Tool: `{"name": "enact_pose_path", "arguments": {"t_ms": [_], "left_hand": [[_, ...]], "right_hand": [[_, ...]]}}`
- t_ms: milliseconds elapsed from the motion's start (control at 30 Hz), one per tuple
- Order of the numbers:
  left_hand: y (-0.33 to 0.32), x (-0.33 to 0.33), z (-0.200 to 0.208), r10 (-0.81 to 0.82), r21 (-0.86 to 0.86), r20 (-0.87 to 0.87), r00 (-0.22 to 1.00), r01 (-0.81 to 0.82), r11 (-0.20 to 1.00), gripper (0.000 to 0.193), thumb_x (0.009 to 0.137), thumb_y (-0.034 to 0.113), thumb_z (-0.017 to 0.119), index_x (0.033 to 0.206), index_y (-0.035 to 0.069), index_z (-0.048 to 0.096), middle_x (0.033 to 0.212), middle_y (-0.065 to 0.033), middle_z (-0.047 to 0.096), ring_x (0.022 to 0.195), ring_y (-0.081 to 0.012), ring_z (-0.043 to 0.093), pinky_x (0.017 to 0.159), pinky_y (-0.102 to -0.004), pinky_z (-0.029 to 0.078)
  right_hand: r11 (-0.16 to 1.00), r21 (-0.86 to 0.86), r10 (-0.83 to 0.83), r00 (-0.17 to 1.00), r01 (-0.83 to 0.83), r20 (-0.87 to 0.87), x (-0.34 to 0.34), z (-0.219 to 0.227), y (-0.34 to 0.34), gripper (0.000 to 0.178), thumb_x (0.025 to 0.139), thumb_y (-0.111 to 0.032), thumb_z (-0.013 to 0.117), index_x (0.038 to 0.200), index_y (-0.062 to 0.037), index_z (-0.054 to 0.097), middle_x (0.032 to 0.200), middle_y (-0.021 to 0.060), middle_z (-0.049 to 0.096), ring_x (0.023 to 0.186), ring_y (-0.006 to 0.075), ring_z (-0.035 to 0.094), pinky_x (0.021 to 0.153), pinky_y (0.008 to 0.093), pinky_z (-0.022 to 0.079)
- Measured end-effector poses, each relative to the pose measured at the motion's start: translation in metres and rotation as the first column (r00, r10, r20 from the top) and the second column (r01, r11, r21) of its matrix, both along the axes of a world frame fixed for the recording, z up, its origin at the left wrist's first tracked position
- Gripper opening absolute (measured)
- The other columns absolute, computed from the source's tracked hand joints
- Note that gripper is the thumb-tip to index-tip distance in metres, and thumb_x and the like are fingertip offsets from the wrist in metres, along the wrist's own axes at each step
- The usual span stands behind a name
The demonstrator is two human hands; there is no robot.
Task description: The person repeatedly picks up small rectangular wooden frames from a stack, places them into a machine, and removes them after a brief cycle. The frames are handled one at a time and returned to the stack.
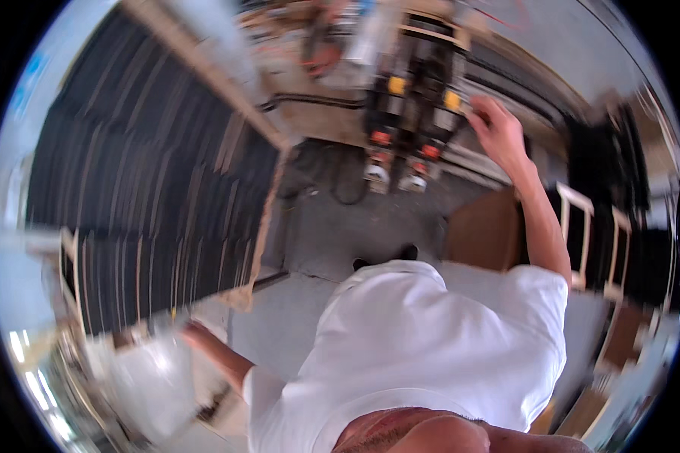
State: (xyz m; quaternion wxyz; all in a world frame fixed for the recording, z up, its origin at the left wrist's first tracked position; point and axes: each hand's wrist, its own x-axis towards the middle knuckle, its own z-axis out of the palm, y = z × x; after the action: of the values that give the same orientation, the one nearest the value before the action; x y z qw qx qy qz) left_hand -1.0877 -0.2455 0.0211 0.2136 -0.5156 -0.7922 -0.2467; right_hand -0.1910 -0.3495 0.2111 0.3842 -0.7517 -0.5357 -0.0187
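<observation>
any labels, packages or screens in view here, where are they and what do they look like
Yellow square tags: two on the dark machine at top centre, the right one by the right hand.
Orange-red tags: two lower on the same machine, small and rounded.
White end caps: two at the machine's foot; any marking is too blurred to tell.
Brown board or carton: right of centre, flat and plain.
No screens or signs show.
</observation>
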Motion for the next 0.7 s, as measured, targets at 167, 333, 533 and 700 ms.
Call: {"name": "enact_pose_path", "arguments": {"t_ms": [167,333,533,700], "left_hand": [[-0.081,0.267,-0.228,-0.673,-0.998,0.064,0.737,0.041,-0.050,0.040,0.094,0.040,0.050,0.124,0.018,0.063,0.124,-0.0081,0.063,0.117,-0.0256,0.059,0.092,-0.0451,0.052],[-0.061,0.486,-0.234,-0.401,-0.460,0.743,0.536,0.844,0.275,0.021,0.085,0.021,0.057,0.087,0.003,0.068,0.077,-0.0083,0.067,0.071,-0.0193,0.062,0.065,-0.0362,0.050],[0.021,0.605,-0.154,0.152,-0.083,0.988,0.030,0.930,0.358,0.018,0.096,0.020,0.058,0.104,0.004,0.061,0.089,0.0000,0.062,0.070,-0.0094,0.056,0.057,-0.0231,0.044],[0.040,0.705,-0.081,0.093,-0.075,0.994,0.050,0.955,0.288,0.035,0.097,0.025,0.058,0.124,0.002,0.057,0.118,-0.0113,0.065,0.104,-0.0214,0.064,0.087,-0.0331,0.052]], "right_hand": [[0.962,-0.128,-0.198,0.941,0.240,0.274,0.037,0.036,-0.094,0.031,0.085,-0.020,0.068,0.113,-0.0069,0.061,0.102,0.0129,0.066,0.086,0.0328,0.064,0.074,0.0393,0.052],[0.767,-0.368,-0.381,0.834,0.526,0.399,0.063,0.025,-0.206,0.031,0.084,-0.024,0.069,0.106,-0.0042,0.060,0.107,0.0149,0.064,0.100,0.0349,0.061,0.082,0.0432,0.049],[0.624,-0.531,-0.543,0.807,0.573,0.233,0.044,-0.003,-0.281,0.034,0.079,-0.025,0.074,0.098,-0.0024,0.059,0.092,0.0167,0.065,0.088,0.0365,0.063,0.076,0.0444,0.049],[0.612,-0.487,-0.692,0.720,0.623,0.051,0.032,-0.041,-0.298,0.033,0.077,-0.020,0.074,0.101,-0.0077,0.054,0.082,0.0150,0.066,0.083,0.0369,0.064,0.070,0.0454,0.048]]}}
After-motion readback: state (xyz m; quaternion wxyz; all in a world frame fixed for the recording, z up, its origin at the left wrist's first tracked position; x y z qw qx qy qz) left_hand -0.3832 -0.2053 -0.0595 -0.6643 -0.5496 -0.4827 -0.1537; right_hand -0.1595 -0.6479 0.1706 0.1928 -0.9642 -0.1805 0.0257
